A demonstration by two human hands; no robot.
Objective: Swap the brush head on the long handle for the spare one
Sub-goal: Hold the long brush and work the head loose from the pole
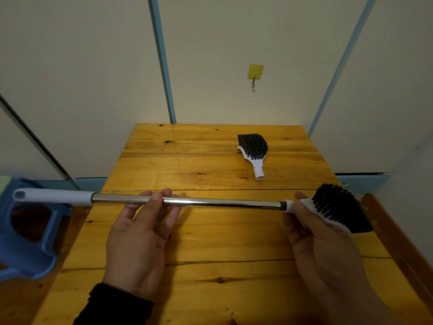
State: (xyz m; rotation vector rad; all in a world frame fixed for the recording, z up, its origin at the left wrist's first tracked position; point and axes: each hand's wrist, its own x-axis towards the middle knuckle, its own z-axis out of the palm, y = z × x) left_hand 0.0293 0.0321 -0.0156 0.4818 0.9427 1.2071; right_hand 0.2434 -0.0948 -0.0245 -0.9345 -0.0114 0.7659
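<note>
Left hand [138, 233] fingers curl under the long handle [187, 202], right hand [316, 233] grips the brush head [337, 207]; recommend twisting at the collar just beyond the right fingertips, spare head [253, 148] lying well beyond on the surface [210, 242].

I see a knotty yellow pine worktop [187, 242] — only the spare brush head [253, 150] lies on it, far right, bristles up, socket pointing near.

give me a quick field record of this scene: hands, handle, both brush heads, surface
left hand: fingers curled under the metal handle, holding it
right hand: grips the attached brush head at its neck
handle: level above the table, white grip end to the left
spare brush head: lies on the table, bristles up, untouched
surface: wooden table
</note>
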